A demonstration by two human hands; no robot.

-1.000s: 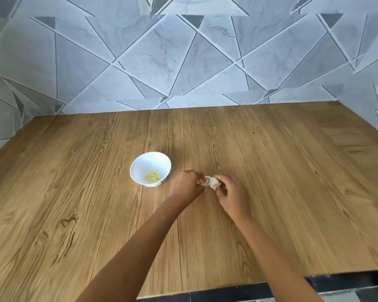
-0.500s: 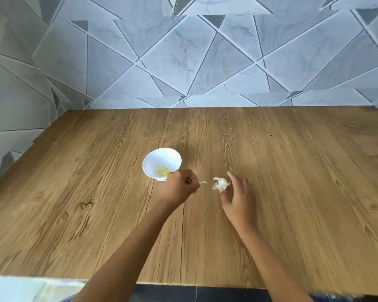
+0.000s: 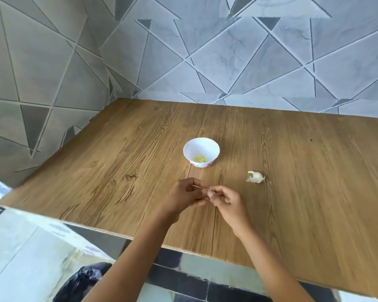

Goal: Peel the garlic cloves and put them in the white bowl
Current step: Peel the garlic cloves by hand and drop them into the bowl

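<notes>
Pale papery garlic clove [image 3: 209, 189], light, likely slippery; fingers of your left hand [image 3: 183, 196] and right hand [image 3: 226, 198] pinch its ends.

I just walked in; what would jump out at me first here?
Two bare hands, left hand and right hand, meet over the wooden table, pinching a small garlic piece between them. Beyond them stands a white bowl holding yellowish peeled cloves, with a pale garlic cluster lying to its right.
</notes>
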